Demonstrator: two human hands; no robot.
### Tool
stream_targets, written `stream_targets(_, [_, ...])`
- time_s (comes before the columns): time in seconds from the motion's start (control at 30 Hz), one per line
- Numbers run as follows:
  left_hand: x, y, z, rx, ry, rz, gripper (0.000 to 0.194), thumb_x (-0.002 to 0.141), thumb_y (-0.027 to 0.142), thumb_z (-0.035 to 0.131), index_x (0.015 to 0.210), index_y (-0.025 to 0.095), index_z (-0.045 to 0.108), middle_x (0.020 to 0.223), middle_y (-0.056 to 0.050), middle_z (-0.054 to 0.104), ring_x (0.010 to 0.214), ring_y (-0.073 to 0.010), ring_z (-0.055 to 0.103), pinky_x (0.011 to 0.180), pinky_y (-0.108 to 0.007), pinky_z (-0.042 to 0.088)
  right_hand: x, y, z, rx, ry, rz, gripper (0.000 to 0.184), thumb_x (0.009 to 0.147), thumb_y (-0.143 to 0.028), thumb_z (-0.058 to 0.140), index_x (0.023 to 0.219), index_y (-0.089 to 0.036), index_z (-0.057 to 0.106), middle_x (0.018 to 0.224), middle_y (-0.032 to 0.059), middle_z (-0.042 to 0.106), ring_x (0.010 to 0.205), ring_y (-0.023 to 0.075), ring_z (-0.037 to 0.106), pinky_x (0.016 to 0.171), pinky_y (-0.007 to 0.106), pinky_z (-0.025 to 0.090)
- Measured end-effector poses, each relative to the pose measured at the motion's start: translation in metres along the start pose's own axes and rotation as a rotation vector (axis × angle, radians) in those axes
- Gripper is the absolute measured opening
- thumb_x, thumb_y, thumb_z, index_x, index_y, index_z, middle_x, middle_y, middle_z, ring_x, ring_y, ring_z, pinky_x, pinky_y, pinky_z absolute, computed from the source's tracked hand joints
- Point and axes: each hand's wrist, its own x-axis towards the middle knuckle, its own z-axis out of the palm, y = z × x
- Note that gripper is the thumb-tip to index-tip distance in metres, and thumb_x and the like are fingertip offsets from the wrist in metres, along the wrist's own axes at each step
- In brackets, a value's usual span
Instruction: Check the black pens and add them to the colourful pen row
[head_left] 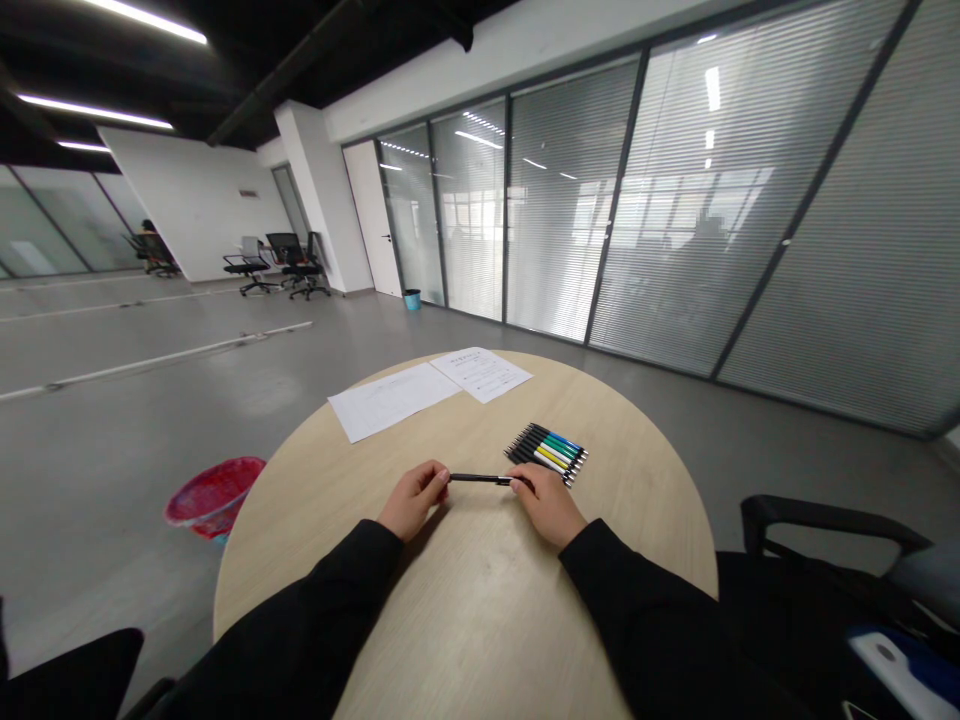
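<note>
My left hand (414,498) and my right hand (546,505) hold a black pen (480,478) level between them, one at each end, just above the round light-wood table (480,620). The fingers of both hands close on the pen. A little beyond my right hand lies a fanned row of several click pens (546,453) with black, blue, green, yellow and white barrels. Two white printed sheets of paper (394,402) (481,373) lie at the far side of the table, overlapping slightly.
A red plastic waste basket (214,497) stands beyond the table's left edge. A black chair armrest (825,522) is at the right. Glass partitions with blinds run along the right; office chairs (285,265) and a small blue bin (412,299) stand far off.
</note>
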Motion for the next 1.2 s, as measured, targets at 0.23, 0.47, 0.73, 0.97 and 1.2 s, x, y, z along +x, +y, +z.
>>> stream_targets(0.23, [0.001, -0.001, -0.001, 0.002, 0.016, 0.005, 0.038, 0.086, 0.050, 0.052, 0.067, 0.017, 0.052, 0.056, 0.003, 0.050, 0.052, -0.0111, 0.043, 0.054, -0.024, 0.035, 0.000, -0.002, -0.001, 0.010, 0.010, 0.011, 0.019, 0.089, -0.015, 0.053, 0.096, -0.019, 0.070, 0.094, 0.0056, 0.070, 0.089, 0.0182, 0.061, 0.084, 0.031, 0.045])
stream_targets(0.47, [0.002, -0.005, 0.002, -0.107, 0.078, -0.002, 0.030, 0.083, 0.046, 0.057, 0.079, 0.017, 0.053, 0.063, 0.004, 0.050, 0.054, -0.0102, 0.047, 0.052, -0.022, 0.039, 0.000, -0.001, 0.000, 0.013, 0.015, 0.027, 0.018, 0.088, -0.015, 0.053, 0.094, -0.018, 0.070, 0.091, 0.0052, 0.069, 0.087, 0.0179, 0.061, 0.081, 0.030, 0.045])
stream_targets(0.73, [0.002, -0.006, -0.002, -0.066, 0.130, -0.006, 0.028, 0.084, 0.045, 0.054, 0.083, 0.017, 0.053, 0.066, 0.003, 0.052, 0.056, -0.0109, 0.050, 0.054, -0.024, 0.043, 0.001, 0.002, -0.001, 0.035, 0.028, 0.025, 0.019, 0.088, -0.015, 0.052, 0.093, -0.019, 0.070, 0.089, 0.0043, 0.069, 0.085, 0.0178, 0.061, 0.079, 0.029, 0.044])
stream_targets(0.97, [0.004, -0.007, -0.004, -0.052, 0.160, 0.023, 0.026, 0.085, 0.043, 0.054, 0.082, 0.017, 0.052, 0.066, 0.003, 0.054, 0.055, -0.0108, 0.051, 0.055, -0.024, 0.042, 0.001, 0.003, -0.001, 0.022, 0.036, 0.040, 0.018, 0.088, -0.015, 0.052, 0.092, -0.019, 0.069, 0.088, 0.0039, 0.068, 0.084, 0.0175, 0.061, 0.077, 0.029, 0.044])
stream_targets(1.2, [0.005, -0.010, -0.003, -0.073, 0.167, 0.036, 0.025, 0.083, 0.041, 0.057, 0.081, 0.017, 0.052, 0.067, 0.002, 0.056, 0.056, -0.0110, 0.053, 0.056, -0.024, 0.044, 0.001, 0.003, -0.002, 0.023, 0.036, 0.036, 0.019, 0.088, -0.016, 0.051, 0.093, -0.019, 0.070, 0.089, 0.0042, 0.069, 0.084, 0.0179, 0.061, 0.077, 0.029, 0.044])
